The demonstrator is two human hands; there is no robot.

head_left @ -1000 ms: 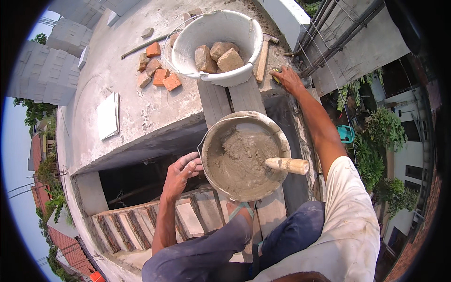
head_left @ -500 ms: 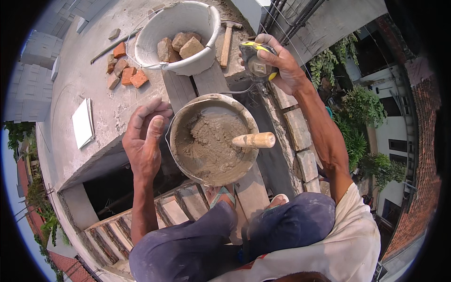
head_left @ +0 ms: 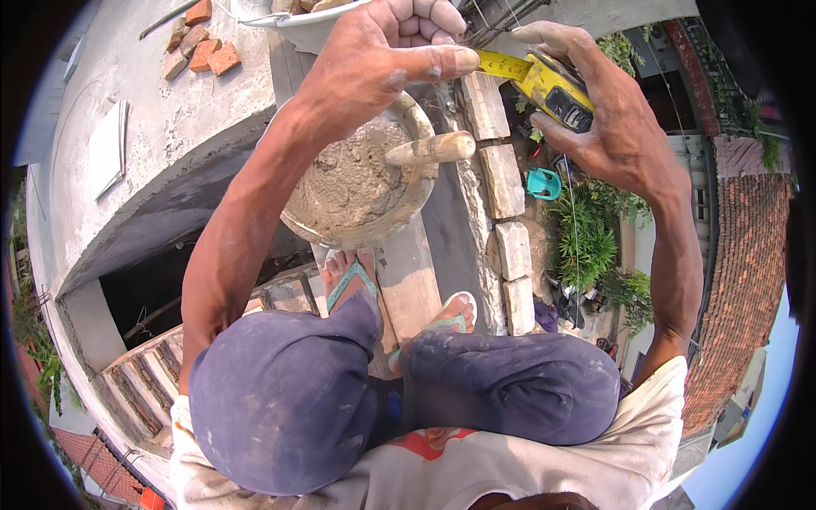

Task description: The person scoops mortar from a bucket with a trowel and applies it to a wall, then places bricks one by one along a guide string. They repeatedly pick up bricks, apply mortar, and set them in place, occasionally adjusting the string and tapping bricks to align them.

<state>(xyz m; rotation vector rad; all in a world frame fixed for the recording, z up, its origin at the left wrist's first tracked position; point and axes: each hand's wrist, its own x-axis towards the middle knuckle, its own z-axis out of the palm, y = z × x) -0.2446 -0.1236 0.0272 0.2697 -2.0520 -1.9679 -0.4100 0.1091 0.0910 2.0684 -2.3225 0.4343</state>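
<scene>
My right hand [head_left: 625,127] grips the case of a yellow and black tape measure [head_left: 557,93] out to the right. A short length of yellow blade [head_left: 503,65] sticks out of it toward the left. The blade's end is pinched by my left hand [head_left: 382,59], with the thumb along it and the other fingers curled. Beneath my left forearm stands a bucket [head_left: 422,191] of wet grey mortar [head_left: 340,191]. A wooden tool handle [head_left: 433,149] slants out of the mortar over the rim; its other end is buried.
Wooden planks [head_left: 412,280] lie under my sandalled feet. A row of bricks [head_left: 501,183] edges a drop on the right, with plants and a teal chair [head_left: 544,184] below. Broken bricks [head_left: 200,51] and a white bucket [head_left: 310,34] are ahead. A dark opening [head_left: 144,297] gapes at left.
My left hand has gone up and right, across the mortar bucket, and taken hold of the blade's end. The tape measure has turned, and some blade now shows. The view has shifted.
</scene>
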